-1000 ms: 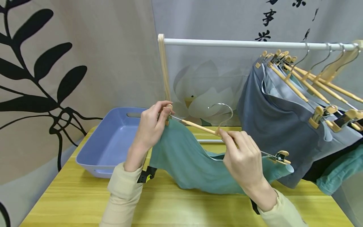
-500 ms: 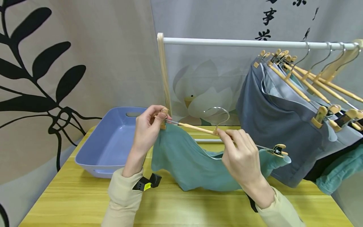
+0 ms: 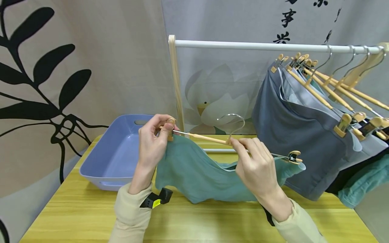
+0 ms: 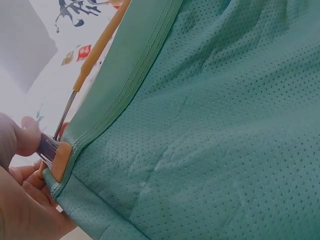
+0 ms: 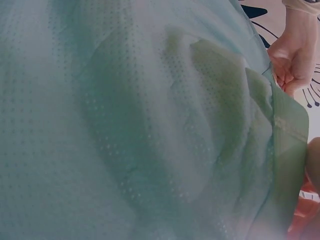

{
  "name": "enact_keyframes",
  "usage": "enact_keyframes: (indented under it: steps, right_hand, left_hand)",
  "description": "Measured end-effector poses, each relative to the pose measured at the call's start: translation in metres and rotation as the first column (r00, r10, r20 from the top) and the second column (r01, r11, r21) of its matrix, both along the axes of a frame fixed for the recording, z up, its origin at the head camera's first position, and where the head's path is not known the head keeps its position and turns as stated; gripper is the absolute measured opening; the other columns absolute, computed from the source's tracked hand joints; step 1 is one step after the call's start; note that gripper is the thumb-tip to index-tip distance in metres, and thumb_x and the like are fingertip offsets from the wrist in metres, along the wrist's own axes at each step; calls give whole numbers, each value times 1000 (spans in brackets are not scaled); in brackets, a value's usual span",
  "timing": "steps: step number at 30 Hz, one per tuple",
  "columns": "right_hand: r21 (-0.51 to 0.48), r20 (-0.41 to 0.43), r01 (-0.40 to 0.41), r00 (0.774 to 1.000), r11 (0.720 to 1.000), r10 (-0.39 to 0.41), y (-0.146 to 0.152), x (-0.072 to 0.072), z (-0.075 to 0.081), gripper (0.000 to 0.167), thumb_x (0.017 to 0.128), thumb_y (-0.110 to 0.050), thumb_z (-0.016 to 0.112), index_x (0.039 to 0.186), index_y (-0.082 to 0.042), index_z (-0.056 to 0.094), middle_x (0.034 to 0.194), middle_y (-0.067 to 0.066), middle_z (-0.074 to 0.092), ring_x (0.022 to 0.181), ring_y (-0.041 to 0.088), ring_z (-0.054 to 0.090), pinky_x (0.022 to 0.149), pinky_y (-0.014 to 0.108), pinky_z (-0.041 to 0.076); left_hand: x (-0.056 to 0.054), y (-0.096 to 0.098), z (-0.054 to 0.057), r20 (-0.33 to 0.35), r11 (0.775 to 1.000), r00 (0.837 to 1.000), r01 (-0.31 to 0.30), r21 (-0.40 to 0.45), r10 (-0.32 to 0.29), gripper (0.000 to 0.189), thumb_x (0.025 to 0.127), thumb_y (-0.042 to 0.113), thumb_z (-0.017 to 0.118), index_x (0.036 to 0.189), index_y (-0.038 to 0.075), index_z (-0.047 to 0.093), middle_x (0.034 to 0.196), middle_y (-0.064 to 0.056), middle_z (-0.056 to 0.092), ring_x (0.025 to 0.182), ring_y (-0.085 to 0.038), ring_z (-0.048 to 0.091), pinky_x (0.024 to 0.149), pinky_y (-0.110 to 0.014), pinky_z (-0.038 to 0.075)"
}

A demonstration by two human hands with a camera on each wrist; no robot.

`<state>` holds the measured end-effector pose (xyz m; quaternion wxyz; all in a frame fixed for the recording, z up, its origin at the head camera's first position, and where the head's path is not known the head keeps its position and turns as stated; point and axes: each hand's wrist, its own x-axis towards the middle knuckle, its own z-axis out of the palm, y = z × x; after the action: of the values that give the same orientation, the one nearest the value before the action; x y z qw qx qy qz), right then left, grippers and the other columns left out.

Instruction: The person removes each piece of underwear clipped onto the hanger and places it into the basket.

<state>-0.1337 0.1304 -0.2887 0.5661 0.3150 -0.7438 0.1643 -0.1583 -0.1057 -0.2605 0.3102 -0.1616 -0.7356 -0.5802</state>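
Observation:
Teal-green shorts (image 3: 194,175) in perforated fabric hang by the waistband from a wooden clip hanger (image 3: 208,137) with a metal hook. My left hand (image 3: 152,141) pinches the hanger's left clip; in the left wrist view that clip (image 4: 61,161) bites the waistband corner, thumb on its lever. My right hand (image 3: 256,165) grips the hanger bar just below the hook. To its right, the other clip (image 3: 294,157) is on the far waistband corner. The waistband sags between the clips. Fabric fills most of the right wrist view, hiding much of my right hand there.
A blue plastic basin (image 3: 121,152) stands at the left of the wooden table (image 3: 188,222). Behind, a rack with a white rail (image 3: 243,44) carries several clip hangers at its right end, holding grey-blue shorts (image 3: 285,135) and other garments. Patterned cloth hangs at the back.
My left hand has moved a little left and down with the clip. The hanger, shorts and my right hand have shifted slightly left. Both hands keep their hold.

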Motion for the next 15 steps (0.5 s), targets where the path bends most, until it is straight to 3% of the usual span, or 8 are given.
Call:
enact_keyframes:
  steps: [7, 15]
  right_hand:
    - [8, 2, 2, 1000, 1000, -2, -1, 1, 0, 21, 84, 9, 52, 92, 4, 71, 78, 15, 63, 63, 28, 53, 53, 36, 41]
    - [32, 9, 22, 1000, 999, -22, -2, 2, -1, 21, 89, 4, 51, 92, 3, 71, 78, 14, 64, 62, 27, 54, 52, 35, 41]
  left_hand:
    - [3, -2, 2, 4, 1000, 1000, 3, 13, -3, 12, 90, 4, 61, 93, -7, 64, 76, -23, 68, 63, 4, 60, 56, -16, 49]
    - [4, -4, 2, 1, 1000, 1000, -6, 10, 6, 11, 89, 5, 62, 90, -6, 64, 74, -22, 68, 63, 4, 61, 56, -16, 49]
